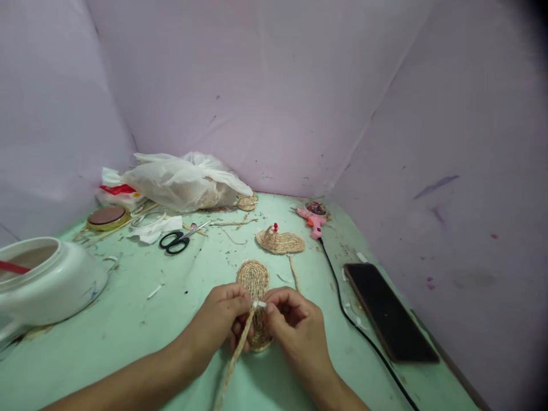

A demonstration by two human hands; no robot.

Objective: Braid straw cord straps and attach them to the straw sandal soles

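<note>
The left hand (221,319) and the right hand (295,322) meet fingertip to fingertip over an oval mat of coiled tan jute rope (254,285) that lies flat on the pale green table (128,342). Both hands are closed in a pinch on the white-taped end of a braided jute cord (237,357), which trails from the fingers back toward the person between the two wrists. The near end of the mat is hidden under the fingers; its far end shows just beyond them.

Beyond the hands sits a second woven jute oval with a small red-and-white ornament (280,241). Farther off to the right of it lies a pink hot-glue gun (312,220), its black cable (342,302) running back past the right hand. A black smartphone (390,311) lies face up well right of that hand. Beyond the left hand are black-handled scissors (177,240) and a crumpled translucent plastic bag (184,181); far to its left stands a white plastic jar (47,279).
</note>
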